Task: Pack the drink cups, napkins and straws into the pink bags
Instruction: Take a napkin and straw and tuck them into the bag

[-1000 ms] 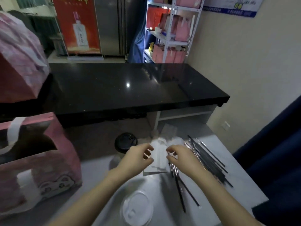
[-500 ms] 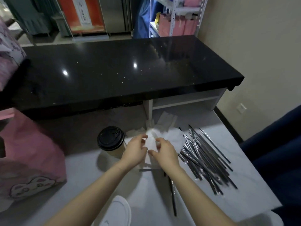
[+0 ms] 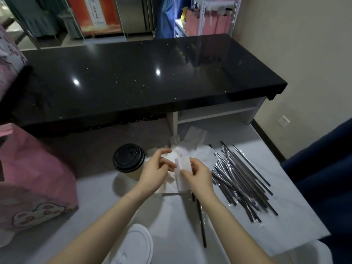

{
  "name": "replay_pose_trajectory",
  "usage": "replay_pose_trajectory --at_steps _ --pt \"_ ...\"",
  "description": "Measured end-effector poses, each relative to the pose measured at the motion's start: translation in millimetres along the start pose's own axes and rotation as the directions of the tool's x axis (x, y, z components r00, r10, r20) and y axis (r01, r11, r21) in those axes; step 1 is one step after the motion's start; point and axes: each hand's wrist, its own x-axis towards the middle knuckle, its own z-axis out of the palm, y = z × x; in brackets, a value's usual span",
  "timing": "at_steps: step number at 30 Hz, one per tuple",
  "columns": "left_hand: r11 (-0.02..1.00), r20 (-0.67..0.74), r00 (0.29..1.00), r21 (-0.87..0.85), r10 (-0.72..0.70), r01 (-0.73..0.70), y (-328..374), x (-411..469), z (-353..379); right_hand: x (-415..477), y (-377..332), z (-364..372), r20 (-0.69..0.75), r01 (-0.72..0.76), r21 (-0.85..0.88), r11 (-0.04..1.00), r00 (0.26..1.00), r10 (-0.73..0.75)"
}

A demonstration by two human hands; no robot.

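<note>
Napkin (image 3: 183, 164) pinched between left hand (image 3: 156, 173) and right hand (image 3: 198, 177); both grips closed on it, fingers curled.

left hand (image 3: 158, 171): bare | right hand (image 3: 199, 179): bare | forearms (image 3: 106, 216): bare to frame edge

Wall: I've got a plain beige wall (image 3: 304, 44) down the right side, with a white socket (image 3: 283, 121) low on it.
Counter: a big glossy black counter (image 3: 133, 79) with pale speckles crosses the middle, and there's an open white shelf (image 3: 215, 111) under its right end.
Worktop: a pale grey table (image 3: 95, 197) sits nearest me.
Far end: I can see a metal rack (image 3: 202, 16) right of centre, steel doors (image 3: 135, 14) beside it, and an orange poster (image 3: 95, 14) further left.
Fabric: dark blue cloth (image 3: 323, 159) is on the near right.
Floor: there's a light floor (image 3: 28, 42) at the far left.
Light: two bright spots (image 3: 75, 81) reflect off the counter.
</note>
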Motion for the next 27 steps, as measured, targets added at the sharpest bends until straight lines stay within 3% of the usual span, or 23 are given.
replay_pose_trajectory --at_steps 2,4,8,17,21,23,27 --pt "0.985 -0.078 0.996 0.168 0.051 -0.037 -3 8 2 2 7 -10 -0.065 -0.021 0.009 1.0 0.998 0.022" --pt "0.947 -0.065 0.997 0.321 0.049 -0.025 -7 20 7 3 13 -22 -0.096 -0.04 0.035 0.999 0.994 0.043" --pt "0.893 -0.026 1.0 0.45 -0.011 0.022 -9 43 17 4 19 -43 -0.101 -0.062 0.099 0.993 0.992 0.072" --pt "0.986 -0.128 0.991 0.158 -0.039 0.059 6 24 12 4 -11 -58 -0.038 -0.044 0.321 0.946 0.998 0.059" --pt "0.986 -0.151 0.977 -0.084 -0.153 0.142 14 10 4 4 -28 -45 -0.125 0.113 0.131 0.985 0.987 -0.097" --pt "0.975 -0.112 0.979 -0.164 -0.171 0.152 17 3 4 2 -33 -30 -0.11 0.14 0.066 0.988 0.985 -0.132" --pt "0.903 0.053 0.958 -0.322 -0.283 0.285 18 -5 3 -9 -38 -2 0.088 0.063 0.164 0.984 0.993 -0.078"
